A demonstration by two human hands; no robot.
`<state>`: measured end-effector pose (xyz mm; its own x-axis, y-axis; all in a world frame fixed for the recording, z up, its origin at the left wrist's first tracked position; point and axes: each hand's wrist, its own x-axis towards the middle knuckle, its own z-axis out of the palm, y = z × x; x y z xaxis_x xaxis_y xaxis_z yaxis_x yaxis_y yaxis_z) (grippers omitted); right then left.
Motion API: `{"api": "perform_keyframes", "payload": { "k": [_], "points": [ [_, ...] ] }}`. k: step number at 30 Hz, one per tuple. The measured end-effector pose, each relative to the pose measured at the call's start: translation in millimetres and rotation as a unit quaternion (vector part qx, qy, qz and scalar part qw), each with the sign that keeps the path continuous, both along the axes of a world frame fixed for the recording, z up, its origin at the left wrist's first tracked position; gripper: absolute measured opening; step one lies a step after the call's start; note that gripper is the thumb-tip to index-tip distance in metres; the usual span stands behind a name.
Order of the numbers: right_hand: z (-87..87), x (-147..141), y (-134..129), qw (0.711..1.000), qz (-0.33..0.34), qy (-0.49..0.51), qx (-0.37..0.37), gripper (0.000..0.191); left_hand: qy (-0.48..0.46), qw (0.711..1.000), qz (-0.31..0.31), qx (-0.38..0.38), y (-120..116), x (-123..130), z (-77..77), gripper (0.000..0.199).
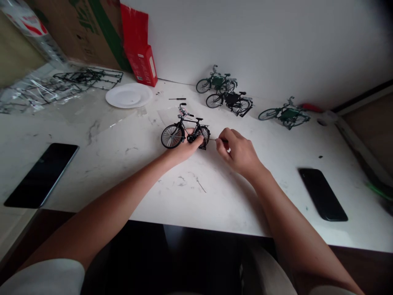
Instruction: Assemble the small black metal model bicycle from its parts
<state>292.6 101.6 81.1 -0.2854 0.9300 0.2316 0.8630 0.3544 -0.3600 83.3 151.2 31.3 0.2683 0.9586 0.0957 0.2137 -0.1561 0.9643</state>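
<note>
A black model bicycle (187, 127) stands upright at the middle of the table, its front wheel to the left. My left hand (184, 149) is closed on its rear part, thumb across the back wheel and the other fingers mostly hidden behind the frame. Just right of the back wheel, my right hand (236, 149) pinches a small screwdriver (212, 139). Its thin shaft points left at the rear hub area; whether the tip touches cannot be made out. A thin metal piece (201, 186) lies on the table nearer to me.
Several finished-looking model bicycles (231, 102) stand along the wall. Another small screwdriver (177, 98), a white plate (129, 96), a red box (139, 53) and black plastic part frames (89, 78) lie at the back left. Phones rest at left (43, 174) and right (322, 194).
</note>
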Motion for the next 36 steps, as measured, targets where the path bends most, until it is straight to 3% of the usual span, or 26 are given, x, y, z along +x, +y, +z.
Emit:
{"api": "perform_keyframes", "payload": {
  "k": [9,19,31,36],
  "points": [
    [-7.1,0.1,1.8,0.998,-0.038,-0.041,0.009,0.046,-0.018,0.999,-0.022,0.016,0.6,-0.4,0.3,0.021],
    [-3.2,1.1,0.1,1.0,-0.009,-0.001,-0.012,0.02,0.013,0.999,-0.002,0.031,1.5,-0.9,-0.7,0.021],
    [-4.9,-4.8,-2.2,0.997,-0.051,-0.046,-0.019,0.05,-0.006,0.999,-0.039,0.033,4.3,-0.7,-6.3,0.027],
    [-3.0,-3.4,-2.4,0.998,-0.053,-0.023,-0.034,0.04,-0.006,0.999,-0.027,0.035,5.5,0.3,-7.5,0.024]
  ]
}}
